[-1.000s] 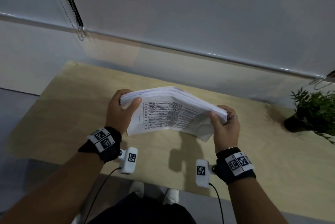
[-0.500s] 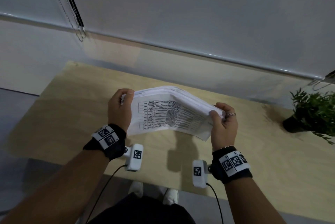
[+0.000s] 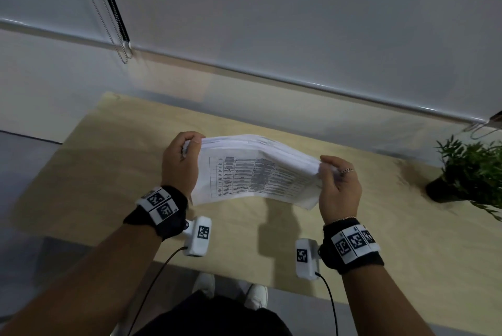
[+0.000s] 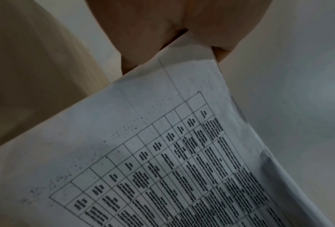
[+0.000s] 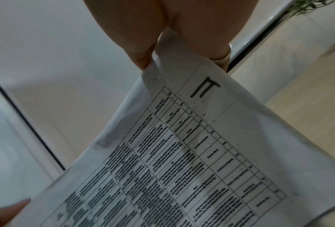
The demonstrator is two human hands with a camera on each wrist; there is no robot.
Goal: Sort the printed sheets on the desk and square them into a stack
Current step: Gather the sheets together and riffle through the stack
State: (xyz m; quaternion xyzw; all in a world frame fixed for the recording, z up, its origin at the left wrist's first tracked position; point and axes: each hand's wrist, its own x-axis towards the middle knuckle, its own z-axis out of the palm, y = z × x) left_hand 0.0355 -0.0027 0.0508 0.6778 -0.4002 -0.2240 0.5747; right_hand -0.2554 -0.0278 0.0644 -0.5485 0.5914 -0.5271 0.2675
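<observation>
— Where was the sheaf of white printed sheets [image 3: 255, 169], the one with a table of black text on the nearest page?

— Up in the air between the two hands, above the pale wooden tabletop [image 3: 108, 172] and not touching it. Its long axis ran left to right across the person, and the whole bundle sagged and bowed, higher at the left end.

— And the hands?

— The left hand [image 3: 180, 164] was curled round the left short edge, thumb on the near face, fingers behind. The right hand [image 3: 338, 189], with a ring on one finger, pinched the right short edge the same way. Each wrist view showed a thumb and fingers closed on a corner of the paper.

— So which hand was nearer the work?

— Neither; they sat at opposite ends, evenly placed. The sheets' edges at the right end looked fanned and uneven, so I judged the squaring unfinished.

— What did the next move hinge on?

— The lower long edge faced down toward the tabletop, directly beneath. Dropping that edge straight onto the wood would probably knock the sheets level.

— Anything else nearby?

— A small green potted plant [image 3: 472, 167] at the far right, well apart.
</observation>
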